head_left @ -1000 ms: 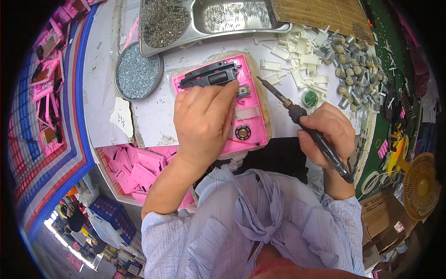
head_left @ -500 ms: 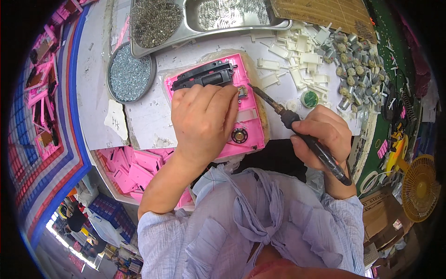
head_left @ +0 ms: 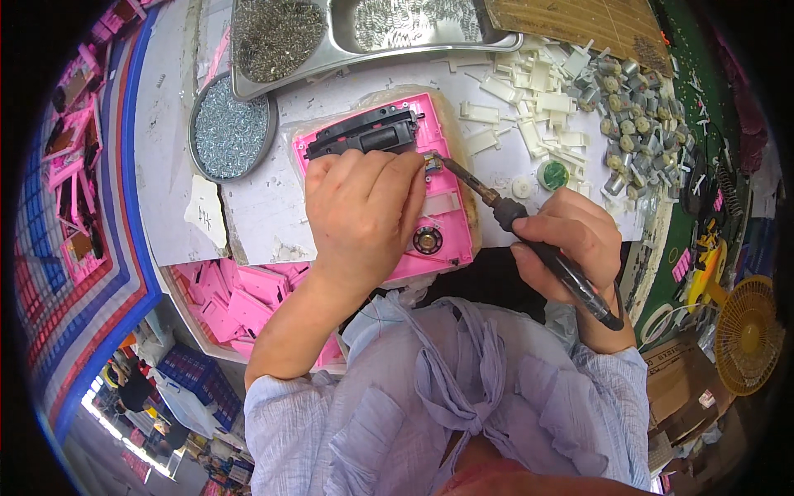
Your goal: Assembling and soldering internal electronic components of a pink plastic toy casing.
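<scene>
A pink plastic casing lies on a padded block in front of me. It carries a long black plastic part at the top and a small round speaker lower down. My left hand rests over the casing, fingers curled and pressed together beside a small metal component. What its fingertips pinch, if anything, is hidden. My right hand is closed around the black handle of a soldering iron. The iron slants up to the left, its tip at the small metal component.
A round dish of screws stands left of the casing. Behind is a metal tray of small metal parts. White plastic pieces and small motors are heaped on the right, near a green-filled pot. Pink pieces lie lower left.
My right hand has moved the soldering iron slightly left and down, bringing its tip from beside the small metal component onto it. The left hand stays almost still.
</scene>
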Motion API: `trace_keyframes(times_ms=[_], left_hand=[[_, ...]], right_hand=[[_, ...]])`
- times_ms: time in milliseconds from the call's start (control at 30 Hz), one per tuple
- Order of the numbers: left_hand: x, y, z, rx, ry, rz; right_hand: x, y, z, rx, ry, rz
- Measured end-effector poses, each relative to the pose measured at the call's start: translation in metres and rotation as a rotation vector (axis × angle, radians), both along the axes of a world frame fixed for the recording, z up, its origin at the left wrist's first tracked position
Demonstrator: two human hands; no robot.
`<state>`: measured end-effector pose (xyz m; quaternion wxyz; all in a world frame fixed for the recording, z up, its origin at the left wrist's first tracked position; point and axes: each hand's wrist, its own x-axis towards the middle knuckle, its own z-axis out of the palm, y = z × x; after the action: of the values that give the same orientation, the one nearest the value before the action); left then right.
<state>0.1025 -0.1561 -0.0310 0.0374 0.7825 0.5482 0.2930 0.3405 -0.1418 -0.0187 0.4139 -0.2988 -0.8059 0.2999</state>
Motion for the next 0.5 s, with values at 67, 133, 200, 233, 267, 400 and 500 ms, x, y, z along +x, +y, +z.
trace_keyframes(times_ms=[67, 133, 200, 233, 267, 400, 500], left_hand=[[0.0004, -0.0006, 0.0013, -0.015, 0.003, 0.005], [0.0006, -0.0005, 0.0011, -0.019, -0.001, 0.006], [0.0009, -0.0001, 0.0004, -0.013, -0.006, 0.006], [0.0013, 0.0001, 0.0009, -0.017, -0.006, 0.007], [0.0016, 0.0003, 0.0019, -0.021, -0.005, 0.008], [0.0015, 0.0004, 0.0012, -0.015, -0.006, 0.008], [0.0016, 0.001, 0.0003, 0.004, -0.013, 0.005]], right_hand=[[-0.0022, 0.0003, -0.0008, 0.002, 0.017, 0.0], [-0.0035, 0.0, -0.0015, 0.003, 0.02, -0.003], [-0.0039, -0.0003, -0.0021, 0.0, 0.013, -0.006], [-0.0039, 0.0, -0.0025, -0.001, 0.014, -0.005], [-0.0038, 0.0005, -0.0031, -0.001, 0.016, -0.004], [-0.002, 0.0, -0.0019, 0.002, 0.009, -0.003], [0.0008, -0.0019, 0.0013, 0.001, 0.022, -0.024]])
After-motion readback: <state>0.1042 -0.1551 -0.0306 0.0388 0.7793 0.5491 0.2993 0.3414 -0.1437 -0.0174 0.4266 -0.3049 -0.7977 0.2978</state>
